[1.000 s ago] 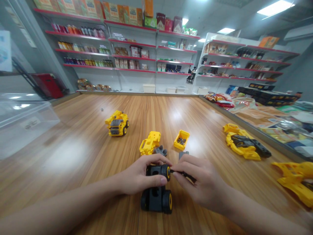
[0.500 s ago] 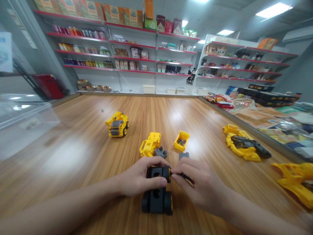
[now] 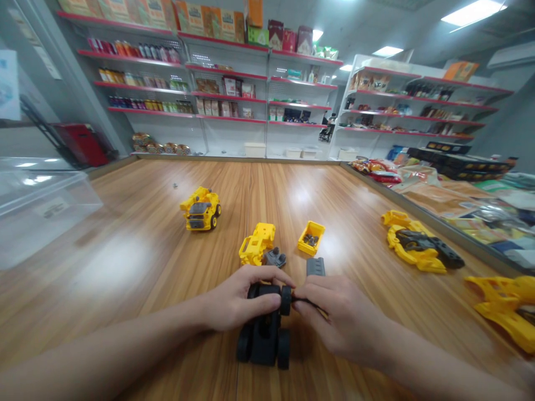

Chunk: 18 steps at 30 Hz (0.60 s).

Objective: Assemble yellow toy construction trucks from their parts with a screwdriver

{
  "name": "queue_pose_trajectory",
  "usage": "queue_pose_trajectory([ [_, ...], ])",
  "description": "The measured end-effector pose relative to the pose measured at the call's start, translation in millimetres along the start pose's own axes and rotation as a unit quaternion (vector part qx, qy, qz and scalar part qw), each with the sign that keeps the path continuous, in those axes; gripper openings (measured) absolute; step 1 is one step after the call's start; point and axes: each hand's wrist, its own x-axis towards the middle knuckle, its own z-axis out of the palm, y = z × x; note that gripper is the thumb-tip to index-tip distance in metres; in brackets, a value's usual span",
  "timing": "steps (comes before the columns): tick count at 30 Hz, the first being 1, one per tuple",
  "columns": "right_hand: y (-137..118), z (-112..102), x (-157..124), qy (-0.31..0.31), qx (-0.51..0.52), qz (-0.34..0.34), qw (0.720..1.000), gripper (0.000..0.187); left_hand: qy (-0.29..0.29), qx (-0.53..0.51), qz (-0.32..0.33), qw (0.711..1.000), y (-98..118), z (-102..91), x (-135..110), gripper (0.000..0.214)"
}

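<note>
My left hand (image 3: pixel 238 301) is wrapped over the front of a black toy vehicle chassis (image 3: pixel 264 337) with black wheels, which rests on the wooden table (image 3: pixel 137 262). My right hand (image 3: pixel 340 317) pinches a thin dark tool (image 3: pixel 307 302) whose tip meets the chassis's front right wheel. Just beyond my hands lie a yellow cab part (image 3: pixel 256 243), a small grey part (image 3: pixel 275 258), a grey ribbed piece (image 3: pixel 315 267) and a small yellow bin (image 3: pixel 311 238) holding dark small parts.
A finished yellow toy truck (image 3: pixel 201 209) stands farther back on the left. Yellow and black toy parts (image 3: pixel 418 245) and another yellow part (image 3: pixel 505 309) lie at the right. A clear plastic box (image 3: pixel 37 206) sits at the left. Store shelves (image 3: pixel 234 83) line the back.
The chassis has turned slightly under my hands, so the yellow wheel hubs no longer show. Both hands have stayed on it, and the grey ribbed piece is now more exposed.
</note>
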Motion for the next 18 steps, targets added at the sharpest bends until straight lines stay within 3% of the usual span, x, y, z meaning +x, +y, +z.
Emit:
queue_pose_trajectory([
  [10,-2.9,5.5,1.4,0.073,-0.039,-0.043,0.996,0.010,0.008,0.029,0.019,0.999,2.9,-1.1,1.4,0.031],
  [18,-1.7,6.8,-1.8,0.001,-0.017,-0.014,1.000,0.023,-0.003,0.042,0.014,0.999,1.5,0.0,-0.6,0.030],
])
